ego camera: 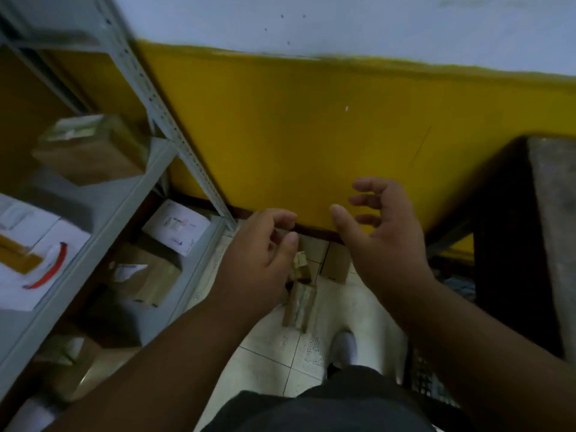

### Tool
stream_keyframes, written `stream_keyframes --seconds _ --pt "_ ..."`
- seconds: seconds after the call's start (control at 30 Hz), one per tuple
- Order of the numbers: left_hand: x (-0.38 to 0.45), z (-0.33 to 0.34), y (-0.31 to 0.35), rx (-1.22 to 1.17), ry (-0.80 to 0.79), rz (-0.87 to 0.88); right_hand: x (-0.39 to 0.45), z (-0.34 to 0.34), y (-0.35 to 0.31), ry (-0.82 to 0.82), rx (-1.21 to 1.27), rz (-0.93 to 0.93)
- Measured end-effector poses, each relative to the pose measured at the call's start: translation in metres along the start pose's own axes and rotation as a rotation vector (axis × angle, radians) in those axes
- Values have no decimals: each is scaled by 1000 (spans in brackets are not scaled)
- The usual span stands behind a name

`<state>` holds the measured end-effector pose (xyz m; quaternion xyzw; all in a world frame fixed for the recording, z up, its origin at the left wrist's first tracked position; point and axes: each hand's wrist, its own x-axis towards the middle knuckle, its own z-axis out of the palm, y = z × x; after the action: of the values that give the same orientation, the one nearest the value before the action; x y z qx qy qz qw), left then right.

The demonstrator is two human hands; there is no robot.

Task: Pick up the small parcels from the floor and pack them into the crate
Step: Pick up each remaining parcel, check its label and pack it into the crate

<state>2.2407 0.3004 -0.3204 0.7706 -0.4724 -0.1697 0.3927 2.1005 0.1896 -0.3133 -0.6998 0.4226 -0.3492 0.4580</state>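
Three small brown parcels lie on the tiled floor by the yellow wall: a long taped one (300, 304), a small one (301, 265) just above it, and a plain box (337, 264) to the right. My left hand (261, 254) hovers above them with loosely curled fingers and nothing in it; it covers part of the small parcel. At the same height my right hand (385, 232) is spread wide and empty. A dark slatted crate (420, 374) shows at the lower right, mostly hidden by my right arm.
A grey metal shelf rack (162, 157) stands at the left, with cardboard boxes (93, 151) and white labelled parcels (176, 227) on its levels. A dark bench or table (530, 244) stands at the right. My white shoe (343, 347) rests on the floor tiles.
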Motion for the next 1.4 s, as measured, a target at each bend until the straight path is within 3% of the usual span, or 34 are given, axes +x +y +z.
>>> stream_keyframes --seconds 0.27,0.37,0.47,0.6,0.87,1.0,1.1,1.2,1.3,1.4 --pt "126 111 -82 -135 -114 -42 102 55 124 79 13 217" --pt "151 180 -143 -205 -135 -52 116 84 209 177 1 250" --pt "162 264 -223 -268 -180 -199 114 117 312 226 -53 352" --pt "165 367 -338 -205 -230 -322 113 163 449 163 -125 539" --pt "172 514 -487 -20 -415 -248 135 232 658 76 -147 655" --pt "178 571 -548 -120 -466 -566 133 254 748 28 -193 763" --pt "186 603 -575 -174 -495 -793 129 263 795 13 -103 1034" --pt "197 624 -587 -164 -577 -912 132 270 821 -34 -65 1168" --pt "202 628 -588 -95 -564 -921 140 269 826 -50 -50 1190" --pt "203 612 -579 28 -571 -799 149 254 801 -29 -85 1125"
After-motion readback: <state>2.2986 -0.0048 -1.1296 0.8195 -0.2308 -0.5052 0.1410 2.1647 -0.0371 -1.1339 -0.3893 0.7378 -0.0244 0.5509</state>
